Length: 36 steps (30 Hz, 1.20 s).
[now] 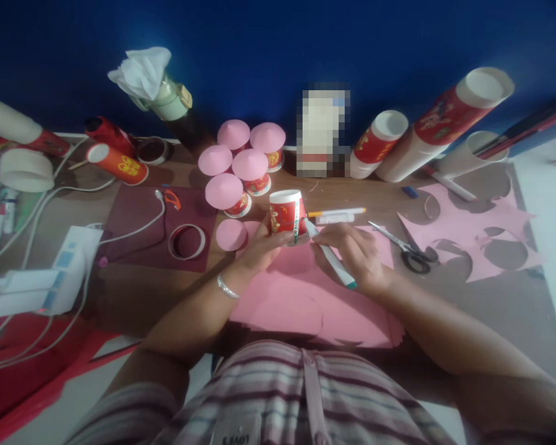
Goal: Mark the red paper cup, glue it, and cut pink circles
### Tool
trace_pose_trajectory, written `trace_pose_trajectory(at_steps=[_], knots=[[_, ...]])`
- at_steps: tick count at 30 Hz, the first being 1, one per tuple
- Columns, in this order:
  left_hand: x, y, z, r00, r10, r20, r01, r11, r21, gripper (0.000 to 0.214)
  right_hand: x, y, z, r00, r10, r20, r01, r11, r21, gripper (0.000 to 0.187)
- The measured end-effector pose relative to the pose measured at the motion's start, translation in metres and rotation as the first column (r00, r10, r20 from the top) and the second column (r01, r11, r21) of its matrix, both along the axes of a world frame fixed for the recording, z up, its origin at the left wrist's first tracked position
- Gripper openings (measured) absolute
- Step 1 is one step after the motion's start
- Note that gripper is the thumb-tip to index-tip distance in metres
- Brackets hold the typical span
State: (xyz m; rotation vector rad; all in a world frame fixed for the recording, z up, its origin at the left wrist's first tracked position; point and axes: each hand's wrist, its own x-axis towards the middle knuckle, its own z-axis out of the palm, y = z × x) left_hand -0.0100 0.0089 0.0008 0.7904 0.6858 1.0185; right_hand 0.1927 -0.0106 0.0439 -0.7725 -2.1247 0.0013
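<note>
Shirt (264,383) was off-white with maroon and thin grey-blue cross stripes. Placket (314,398) was plain pinkish, with small round buttons (310,362). Left sleeve (136,402) was short, same stripes. Chest patch (237,426) carried dark lettering, probably "LOVE", partly cropped. Left hand (267,245) had a silver bracelet (227,287) at the wrist.

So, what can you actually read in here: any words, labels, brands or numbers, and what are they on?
"LOVE", seemingly, upside down at the bottom edge, on the striped shirt; any further letters are unclear.
Held cup: green marks on a white strip, too small to read.
Red tube at left: gold characters, too blurred.
Tall red cup at right: gold marks, too blurred.
Pixelated patch at the back: nothing legible.
</note>
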Motion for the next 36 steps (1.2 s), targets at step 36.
trace_pose_trajectory(at_steps=[36], knots=[[-0.002,0.0,0.0,0.998,-0.038,0.041,0.039,0.999,-0.016,0.057,0.001,0.0,0.011,1.0,-0.021,0.014,0.021,0.999,0.044,0.023]])
